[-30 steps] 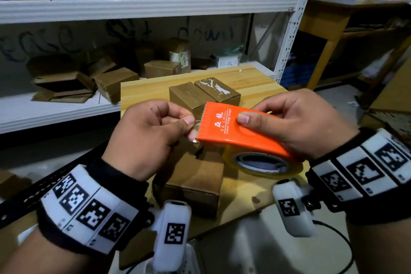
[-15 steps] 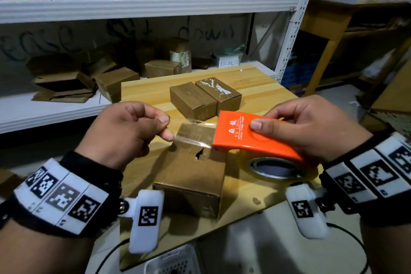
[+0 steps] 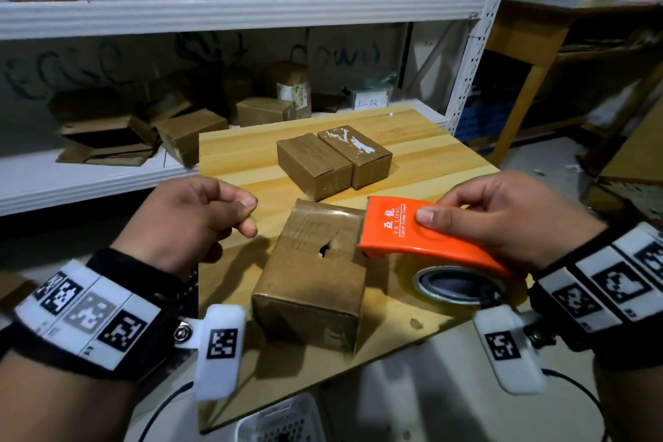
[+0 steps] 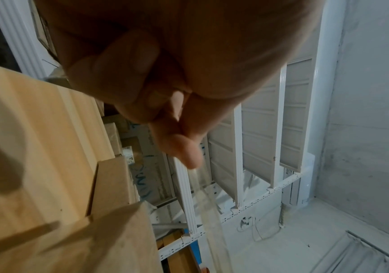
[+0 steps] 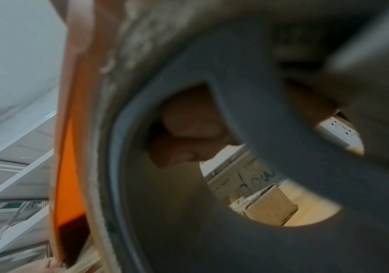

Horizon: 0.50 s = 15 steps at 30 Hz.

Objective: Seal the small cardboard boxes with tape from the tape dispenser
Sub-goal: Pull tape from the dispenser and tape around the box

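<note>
Tape now down across box; left hand pinching its end, right hand gripping dispenser.

Orange tape dispenser touches the nearest brown box; two boxes lie behind.

We are counting 3 small cardboard boxes sitting on the table, 1 orange tape dispenser, 2 hands.

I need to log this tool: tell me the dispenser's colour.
Bright orange, with white lettering on top; the head view shows the dispenser best, held in the right hand.
</note>
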Each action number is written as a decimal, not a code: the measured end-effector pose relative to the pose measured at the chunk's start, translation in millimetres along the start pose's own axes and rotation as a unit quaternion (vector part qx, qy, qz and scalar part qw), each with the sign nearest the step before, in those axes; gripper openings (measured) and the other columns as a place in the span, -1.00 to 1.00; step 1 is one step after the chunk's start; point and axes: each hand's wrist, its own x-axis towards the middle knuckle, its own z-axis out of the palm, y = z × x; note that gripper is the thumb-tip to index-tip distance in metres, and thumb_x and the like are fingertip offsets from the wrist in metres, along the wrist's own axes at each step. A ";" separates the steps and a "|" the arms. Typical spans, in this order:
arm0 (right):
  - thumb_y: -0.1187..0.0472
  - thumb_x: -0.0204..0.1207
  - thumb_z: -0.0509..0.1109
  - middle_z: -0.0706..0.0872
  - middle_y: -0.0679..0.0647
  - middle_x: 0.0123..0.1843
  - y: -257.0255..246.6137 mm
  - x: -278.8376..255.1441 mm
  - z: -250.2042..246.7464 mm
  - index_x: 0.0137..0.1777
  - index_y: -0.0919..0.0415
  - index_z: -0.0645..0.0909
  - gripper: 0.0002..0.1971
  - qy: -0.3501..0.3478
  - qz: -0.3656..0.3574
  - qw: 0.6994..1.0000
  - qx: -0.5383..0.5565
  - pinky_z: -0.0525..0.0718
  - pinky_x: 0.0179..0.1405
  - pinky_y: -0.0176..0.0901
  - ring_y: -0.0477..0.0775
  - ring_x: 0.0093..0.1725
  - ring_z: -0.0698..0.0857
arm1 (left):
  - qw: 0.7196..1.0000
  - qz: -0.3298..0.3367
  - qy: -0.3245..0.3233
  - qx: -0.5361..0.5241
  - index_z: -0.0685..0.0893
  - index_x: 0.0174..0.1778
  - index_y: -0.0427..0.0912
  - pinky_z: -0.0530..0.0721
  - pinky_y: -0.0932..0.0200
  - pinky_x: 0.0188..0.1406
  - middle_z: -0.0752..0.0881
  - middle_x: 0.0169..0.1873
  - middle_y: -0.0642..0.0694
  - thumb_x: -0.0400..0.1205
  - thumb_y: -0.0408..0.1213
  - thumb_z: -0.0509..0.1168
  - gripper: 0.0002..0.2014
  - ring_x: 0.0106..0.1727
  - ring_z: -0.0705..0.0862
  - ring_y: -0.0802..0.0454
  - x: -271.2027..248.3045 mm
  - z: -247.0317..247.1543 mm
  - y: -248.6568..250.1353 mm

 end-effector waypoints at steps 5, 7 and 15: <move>-0.48 -0.04 0.54 0.92 0.05 -0.20 2.6 1.4 2.0 -0.15 -0.03 0.88 -0.38 -0.011 0.011 1.000 0.008 0.87 0.09 0.31 0.12 -0.22 0.92 | 1.000 0.003 0.000 0.004 0.78 -0.03 -0.27 0.37 0.19 -0.51 0.77 -0.36 -0.23 0.67 -0.40 0.39 -0.94 -0.44 0.47 0.07 -0.5 -0.8 -0.3; -0.50 -0.05 0.52 0.92 0.02 -0.21 3.5 1.7 1.5 -0.15 -0.03 0.88 -0.36 -0.015 0.012 1.000 0.002 0.88 0.06 0.23 0.08 -0.24 0.91 | 1.000 -0.001 -0.002 0.006 0.77 -0.02 -0.28 0.37 0.20 -0.52 0.76 -0.38 -0.22 0.67 -0.42 0.38 -0.93 -0.45 0.48 0.08 -1.3 -1.4 -0.2; -0.44 0.01 0.52 0.92 0.02 -0.22 9.4 1.2 0.7 -0.14 0.01 0.88 -0.40 -0.027 0.018 0.999 0.000 0.83 -0.12 0.02 0.04 -0.29 0.91 | 1.000 -0.003 0.004 0.022 0.77 -0.04 -0.28 0.39 0.16 -0.46 0.77 -0.40 -0.19 0.68 -0.42 0.38 -0.94 -0.37 0.49 0.01 -4.8 2.7 1.2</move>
